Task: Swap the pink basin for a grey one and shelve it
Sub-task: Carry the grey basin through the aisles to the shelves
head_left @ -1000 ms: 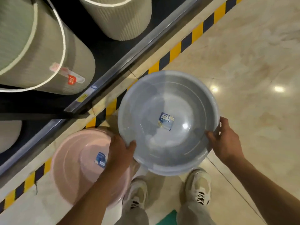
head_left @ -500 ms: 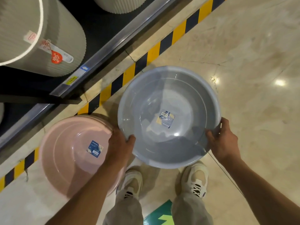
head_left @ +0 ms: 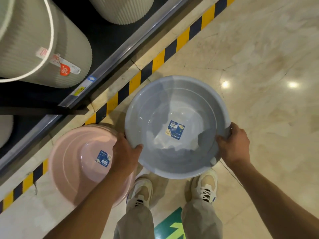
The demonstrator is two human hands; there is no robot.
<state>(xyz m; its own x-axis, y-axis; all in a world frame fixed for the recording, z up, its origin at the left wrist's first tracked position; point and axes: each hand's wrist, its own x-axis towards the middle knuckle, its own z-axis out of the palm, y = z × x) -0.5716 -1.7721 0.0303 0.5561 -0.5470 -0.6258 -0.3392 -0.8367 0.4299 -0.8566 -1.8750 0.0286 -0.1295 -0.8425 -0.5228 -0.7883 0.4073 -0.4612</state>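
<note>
I hold a round grey basin (head_left: pixel 155 104) level above the floor, its blue label showing in the bottom. My left hand (head_left: pixel 125 153) grips its near-left rim, thumb inside. My right hand (head_left: pixel 233 144) grips its right rim. A pink basin (head_left: pixel 76 163) with the same blue label sits on the floor to the left, partly hidden by my left forearm.
A dark shelf (head_left: pixel 103 62) with a price rail runs along the upper left, holding ribbed pale bins (head_left: pixel 34 49). Yellow-and-black hazard tape (head_left: pixel 155 61) edges the shelf base. My two shoes (head_left: pixel 205 187) stand below the grey basin on shiny marble floor, near a green arrow sticker (head_left: pixel 170 226).
The view shifted a little; the grey basin stays in both hands with the same grips. The pink basin has not moved on the floor.
</note>
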